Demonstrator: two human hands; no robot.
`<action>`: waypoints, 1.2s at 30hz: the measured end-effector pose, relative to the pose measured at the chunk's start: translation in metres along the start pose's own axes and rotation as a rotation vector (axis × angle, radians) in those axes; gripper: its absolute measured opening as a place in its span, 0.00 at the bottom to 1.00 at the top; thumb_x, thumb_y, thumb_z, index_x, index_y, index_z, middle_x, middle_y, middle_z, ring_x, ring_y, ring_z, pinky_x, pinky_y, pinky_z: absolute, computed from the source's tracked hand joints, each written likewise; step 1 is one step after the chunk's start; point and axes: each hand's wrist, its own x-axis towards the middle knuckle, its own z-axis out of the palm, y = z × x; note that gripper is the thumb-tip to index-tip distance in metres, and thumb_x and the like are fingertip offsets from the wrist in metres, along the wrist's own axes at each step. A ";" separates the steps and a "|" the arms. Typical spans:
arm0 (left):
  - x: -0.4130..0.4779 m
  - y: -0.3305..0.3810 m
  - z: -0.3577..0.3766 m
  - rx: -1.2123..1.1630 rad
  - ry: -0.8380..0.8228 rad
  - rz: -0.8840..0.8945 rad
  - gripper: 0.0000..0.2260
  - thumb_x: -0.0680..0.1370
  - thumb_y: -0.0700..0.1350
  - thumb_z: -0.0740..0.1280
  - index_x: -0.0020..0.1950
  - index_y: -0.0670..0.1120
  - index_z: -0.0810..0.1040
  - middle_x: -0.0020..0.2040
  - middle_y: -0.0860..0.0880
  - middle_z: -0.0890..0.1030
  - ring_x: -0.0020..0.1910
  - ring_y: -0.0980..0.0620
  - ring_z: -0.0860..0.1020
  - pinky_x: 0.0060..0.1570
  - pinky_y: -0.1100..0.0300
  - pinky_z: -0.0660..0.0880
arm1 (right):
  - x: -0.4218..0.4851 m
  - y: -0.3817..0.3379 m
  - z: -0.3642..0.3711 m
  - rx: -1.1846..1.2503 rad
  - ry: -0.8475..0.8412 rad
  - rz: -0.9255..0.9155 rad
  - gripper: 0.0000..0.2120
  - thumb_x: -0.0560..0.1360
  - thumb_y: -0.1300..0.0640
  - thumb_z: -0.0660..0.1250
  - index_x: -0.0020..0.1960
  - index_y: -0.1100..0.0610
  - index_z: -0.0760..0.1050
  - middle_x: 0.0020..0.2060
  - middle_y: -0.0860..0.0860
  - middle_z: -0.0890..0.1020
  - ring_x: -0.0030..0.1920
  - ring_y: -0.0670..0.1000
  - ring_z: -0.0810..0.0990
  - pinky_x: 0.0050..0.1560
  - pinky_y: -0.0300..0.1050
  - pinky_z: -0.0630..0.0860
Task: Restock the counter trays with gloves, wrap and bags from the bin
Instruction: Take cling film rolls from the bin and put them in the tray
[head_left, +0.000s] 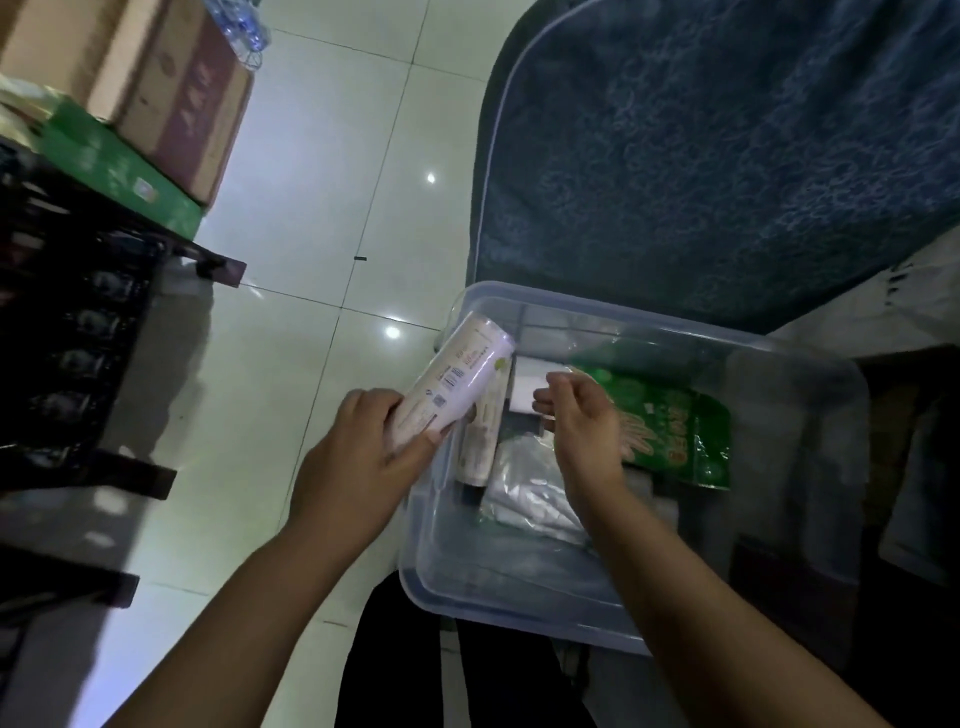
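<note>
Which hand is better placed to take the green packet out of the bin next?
Right. The right hand is over the bin, partly over the green packet, and seems empty. The left hand already grips the white roll at the bin's left edge.

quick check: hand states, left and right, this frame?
Left hand: grips the white wrap roll.
Right hand: open, fingers loosely curled, holding nothing, over the clear bin.

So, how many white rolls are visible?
2. The first roll is in the left hand, over the bin edge; the second roll lies inside the bin. More may be hidden.
</note>
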 end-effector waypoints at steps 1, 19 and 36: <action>0.001 -0.008 -0.004 -0.011 0.020 -0.024 0.20 0.71 0.62 0.60 0.56 0.51 0.69 0.50 0.52 0.71 0.41 0.53 0.75 0.33 0.62 0.71 | 0.008 0.015 0.008 -0.092 0.019 0.020 0.09 0.77 0.58 0.62 0.38 0.54 0.76 0.36 0.53 0.81 0.38 0.51 0.78 0.41 0.46 0.74; 0.011 -0.074 -0.020 -0.043 0.159 -0.200 0.22 0.65 0.65 0.66 0.54 0.58 0.66 0.49 0.60 0.75 0.42 0.56 0.76 0.30 0.68 0.66 | 0.056 0.090 0.100 -0.801 -0.085 0.200 0.16 0.74 0.51 0.65 0.54 0.64 0.75 0.51 0.59 0.81 0.53 0.59 0.79 0.49 0.45 0.72; -0.039 0.043 -0.075 0.109 -0.011 0.287 0.24 0.65 0.60 0.70 0.58 0.55 0.71 0.51 0.56 0.78 0.44 0.57 0.73 0.32 0.64 0.65 | -0.127 -0.025 -0.051 -0.268 0.310 -0.082 0.17 0.65 0.47 0.73 0.51 0.51 0.78 0.42 0.51 0.82 0.39 0.48 0.81 0.39 0.47 0.80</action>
